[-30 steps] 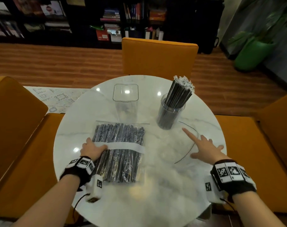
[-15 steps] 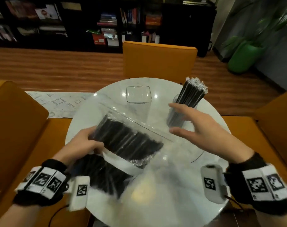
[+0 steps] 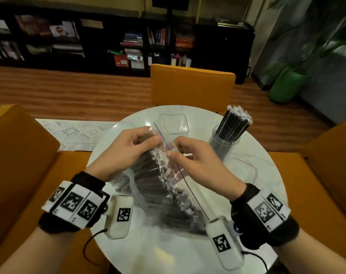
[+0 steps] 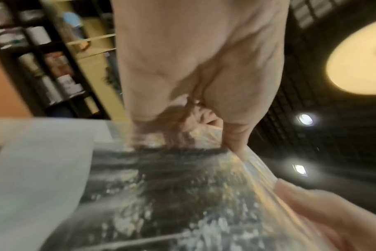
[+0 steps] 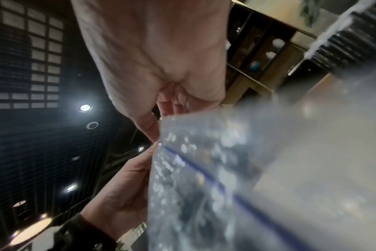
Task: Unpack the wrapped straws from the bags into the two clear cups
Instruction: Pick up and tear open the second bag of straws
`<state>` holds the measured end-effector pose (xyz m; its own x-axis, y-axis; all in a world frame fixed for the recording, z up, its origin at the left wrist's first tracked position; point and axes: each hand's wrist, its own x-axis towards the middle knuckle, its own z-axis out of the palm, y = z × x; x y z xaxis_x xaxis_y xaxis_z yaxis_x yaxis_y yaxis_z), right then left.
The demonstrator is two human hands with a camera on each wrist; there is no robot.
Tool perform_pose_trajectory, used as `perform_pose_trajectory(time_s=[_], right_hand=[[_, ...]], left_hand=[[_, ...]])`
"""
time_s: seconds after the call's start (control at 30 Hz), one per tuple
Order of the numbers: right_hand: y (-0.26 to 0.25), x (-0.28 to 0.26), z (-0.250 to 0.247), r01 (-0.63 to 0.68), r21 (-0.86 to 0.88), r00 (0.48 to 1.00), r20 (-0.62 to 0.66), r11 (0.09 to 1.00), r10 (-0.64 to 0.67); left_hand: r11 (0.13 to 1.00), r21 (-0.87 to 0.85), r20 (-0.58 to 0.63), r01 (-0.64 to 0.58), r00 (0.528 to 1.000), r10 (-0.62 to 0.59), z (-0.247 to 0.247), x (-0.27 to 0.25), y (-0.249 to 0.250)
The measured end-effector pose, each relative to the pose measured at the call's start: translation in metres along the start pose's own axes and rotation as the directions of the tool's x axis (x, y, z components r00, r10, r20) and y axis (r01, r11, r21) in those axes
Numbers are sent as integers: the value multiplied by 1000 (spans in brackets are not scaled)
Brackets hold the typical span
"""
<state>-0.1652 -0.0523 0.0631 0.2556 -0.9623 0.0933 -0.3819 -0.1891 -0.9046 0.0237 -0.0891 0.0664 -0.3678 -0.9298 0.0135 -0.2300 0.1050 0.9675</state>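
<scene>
Pinching the top edge of a clear zip bag [image 3: 168,180], both hands hold it raised above the round marble table [image 3: 263,190] in the head view; the left hand [image 3: 126,149] grips the plastic near the far corner, the right hand [image 3: 196,161] nips it just beside the blue seal line. Black wrapped straws [image 3: 160,186] fill the bag. Behind the hands stands an empty square clear cup [image 3: 174,124]; to its right a round clear cup [image 3: 224,144] holds a leaning bundle of straws. Left wrist view: left hand's fingers [image 4: 232,129] are curled, thumb pressed on bag film [image 4: 258,169]; the picture is blurred. Right wrist view: right hand [image 5: 159,73] pinches the bag [image 5: 204,169] at its corner, thumb against fingertip; the left hand [image 5: 120,195] shows below, touching the same edge.
</scene>
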Motion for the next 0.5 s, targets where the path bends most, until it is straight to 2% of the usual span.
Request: perform_pose_trajectory(time_s=[0.03,0.1,0.17,0.27,0.37,0.5], right_hand=[[2,1,0,-20,3,1000,-15,1000,20],[5,1,3,-76,45,996,-40,996,78],[7,-1,8,-111,106,993,-37,988,115],[7,-4,17,-74,113,997,-19,991,77],[6,-4,20,-52,102,999,0,993,52],[-1,0,9,-99,206,995,27,973,95]], left_hand=[[994,105,-29,-11,999,14,1,1,-3],[938,345,-215,23,975,55,5,-1,-4],[944,324,-371,60,926,69,12,-5,7],[972,210,-319,104,947,-33,18,-4,15],[986,133,-279,105,958,-64,17,-2,12],[983,-124,-189,139,969,-161,16,-9,16]])
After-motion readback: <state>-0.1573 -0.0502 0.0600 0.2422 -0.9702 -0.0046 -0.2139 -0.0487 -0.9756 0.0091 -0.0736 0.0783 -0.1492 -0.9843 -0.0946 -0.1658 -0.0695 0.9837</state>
